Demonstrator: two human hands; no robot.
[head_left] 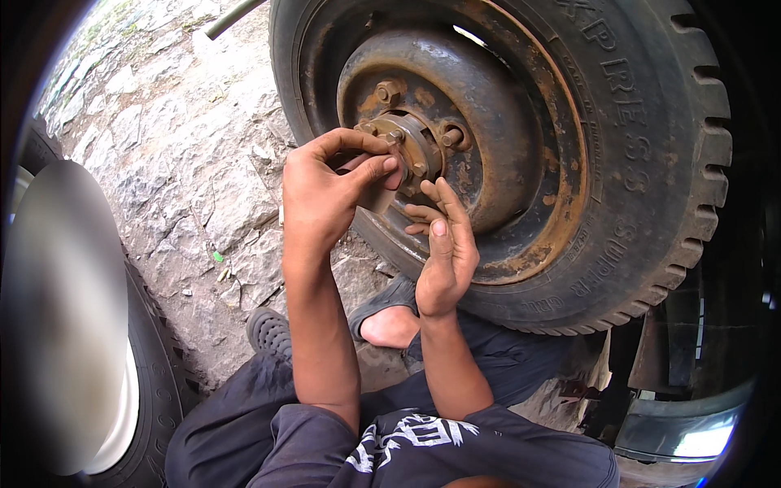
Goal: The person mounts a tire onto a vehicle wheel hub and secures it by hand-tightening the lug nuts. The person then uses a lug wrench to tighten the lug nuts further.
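Note:
A rusty wheel hub (416,150) with bolts round its face sits at the middle of a large wheel. My left hand (325,183) is at the hub's left side, thumb and index finger drawn together in a pinch close beside a small hub bolt (395,137). Whatever lies between those fingertips is hidden. Just below the hub, my right hand (447,256) is open, its fingers extended toward the hub and holding nothing. A big rusty lug nut (389,91) shows above the hub, and a wheel stud (452,137) to its right.
The black tyre (634,163) with its rusty rim (569,175) fills the upper right. Another tyre (150,390) stands at the left, partly behind a blurred patch. Rough stony ground (179,163) lies between. A sandalled foot (390,325) is below my hands; a bar (232,18) juts in above.

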